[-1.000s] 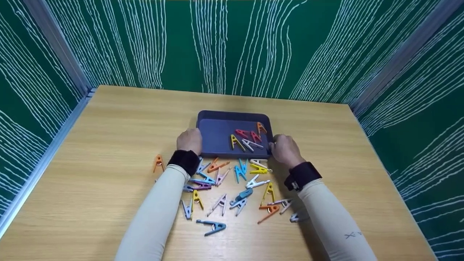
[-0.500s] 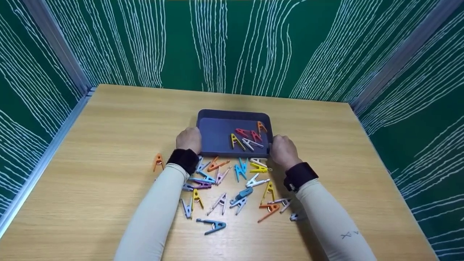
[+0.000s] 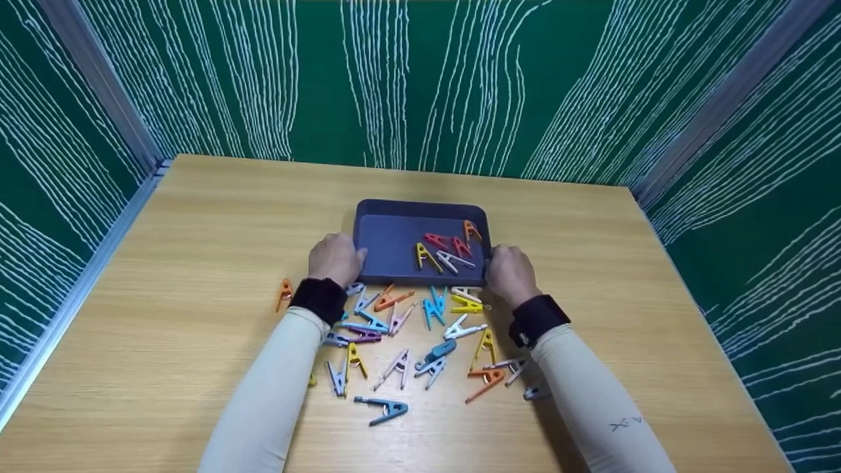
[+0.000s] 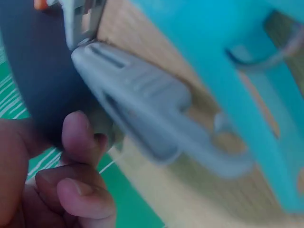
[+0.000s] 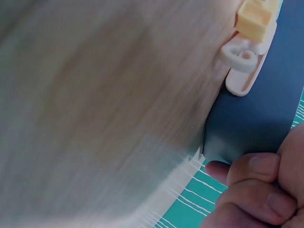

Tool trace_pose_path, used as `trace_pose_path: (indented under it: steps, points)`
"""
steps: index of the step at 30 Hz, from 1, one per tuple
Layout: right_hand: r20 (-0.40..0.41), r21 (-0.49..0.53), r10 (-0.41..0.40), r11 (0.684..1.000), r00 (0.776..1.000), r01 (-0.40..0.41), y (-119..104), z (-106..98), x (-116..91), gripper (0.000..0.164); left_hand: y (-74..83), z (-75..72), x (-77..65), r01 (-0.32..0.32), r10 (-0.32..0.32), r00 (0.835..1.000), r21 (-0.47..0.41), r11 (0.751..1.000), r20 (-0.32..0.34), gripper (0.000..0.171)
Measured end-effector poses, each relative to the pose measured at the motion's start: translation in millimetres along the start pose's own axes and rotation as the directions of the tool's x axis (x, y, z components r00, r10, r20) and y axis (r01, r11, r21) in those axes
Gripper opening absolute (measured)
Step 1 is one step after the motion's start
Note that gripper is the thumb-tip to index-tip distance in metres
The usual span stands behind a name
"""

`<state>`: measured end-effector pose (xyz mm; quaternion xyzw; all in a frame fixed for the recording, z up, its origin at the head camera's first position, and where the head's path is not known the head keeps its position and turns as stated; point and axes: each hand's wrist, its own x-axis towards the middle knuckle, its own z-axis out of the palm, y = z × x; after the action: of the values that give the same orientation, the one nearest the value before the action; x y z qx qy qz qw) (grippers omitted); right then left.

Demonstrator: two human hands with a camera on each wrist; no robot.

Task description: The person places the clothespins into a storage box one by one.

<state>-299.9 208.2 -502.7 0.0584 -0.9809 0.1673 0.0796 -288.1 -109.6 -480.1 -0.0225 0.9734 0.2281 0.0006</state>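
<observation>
A dark grey-blue tray point(image 3: 387, 249) stands in the middle of the table, with several clothespins in its right half, among them a yellow clothespin point(image 3: 420, 256) and a red clothespin point(image 3: 435, 240). My left hand point(image 3: 334, 257) holds the tray's left side near the front corner, its thumb over the rim. In the left wrist view curled fingers point(image 4: 78, 133) meet the tray wall, close to a grey clothespin point(image 4: 142, 90). Gripping the opposite side is my right hand point(image 3: 511, 272), whose fingers point(image 5: 251, 166) curl at the tray corner in the right wrist view.
Many loose clothespins lie in front of the tray, including a blue clothespin point(image 3: 384, 408) nearest me and an orange clothespin point(image 3: 284, 293) left of my left wrist. Green panels with white lines point(image 3: 315, 85) enclose the wooden table point(image 3: 217, 217) at the back and sides.
My left hand has shifted slightly left and toward me, and its thumb now shows at the rim. The tray and its clothespins have hardly moved. More clothespins show beside my left wrist and sleeve.
</observation>
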Motion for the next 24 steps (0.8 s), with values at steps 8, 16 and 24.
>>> trace_pose_path:
  steps: [8,16,24]
  points:
    - [0.010,-0.009,-0.001,1.000,1.000,0.001,-1.1,-2.8,1.7,0.017,-17.8,-33.1,-28.9,-0.010,0.012,0.998,0.036,0.999,-0.065,0.041]
    - [0.007,-0.011,0.010,1.000,1.000,-0.009,-2.3,-0.9,-0.9,0.017,-54.9,-51.8,-56.1,0.039,-0.042,0.999,0.126,0.991,0.023,0.044]
    - [-0.027,0.013,-0.002,1.000,1.000,0.003,-4.0,2.6,-1.8,0.016,-70.6,-59.3,-72.4,0.060,-0.110,0.979,0.279,0.958,0.170,0.056]
